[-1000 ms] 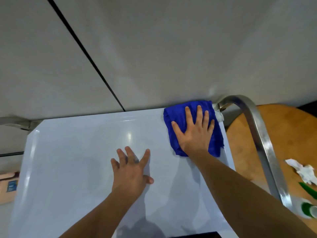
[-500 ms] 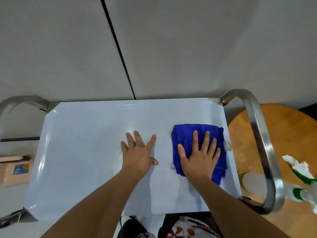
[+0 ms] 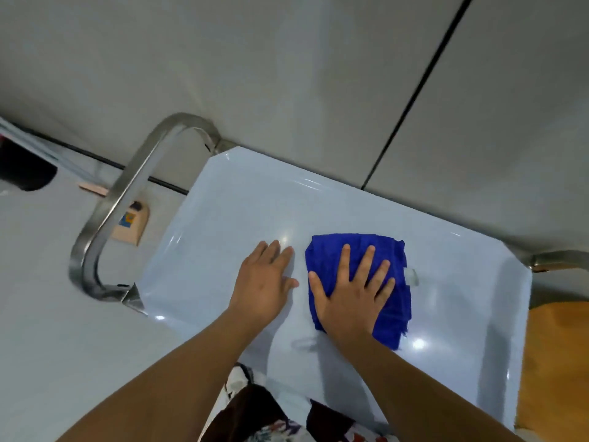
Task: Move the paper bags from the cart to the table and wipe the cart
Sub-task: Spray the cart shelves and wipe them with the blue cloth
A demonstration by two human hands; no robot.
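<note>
Head view, starting closest in: patterned clothing (image 3: 255, 419) at the bottom edge, then both forearms reaching out over the cart top (image 3: 223, 218); that's the glossy pale blue tray surface, and there are no paper bags on it, so I'd guess that half of the job is done and this is the wiping part.

Right hand (image 3: 350, 291) is flat, fingers straight and spread, palm pressing down on the blue cloth (image 3: 392, 301); not gripping it, just pinning it. Left hand (image 3: 264, 282) lies flat on the bare tray just beside the cloth, fingers straight and close together, holding nothing; looks like it's bracing the cart.

The cloth sits roughly mid-tray, a bit toward the right end; it's folded into a rough rectangle, long axis running near-to-far, about in line with the right hand's fingers, pointing at the far edge of the tray and tilted slightly right. Small white tag (image 3: 411, 277) sticks out of its right side.

What could go wrong, my take only: the cloth is only pressed, so a fast stroke on that slick surface could let the hand slide over it or bunch it up; the loose near edge could fold under too. If the cart rolls, a hard push might shift it toward the wall (image 3: 287, 74) behind; the left hand probably helps there. The corners near the metal handle (image 3: 127, 193) at the left are easy to skip.

Off to the right is a wooden table (image 3: 554, 362); only a slice shows.
</note>
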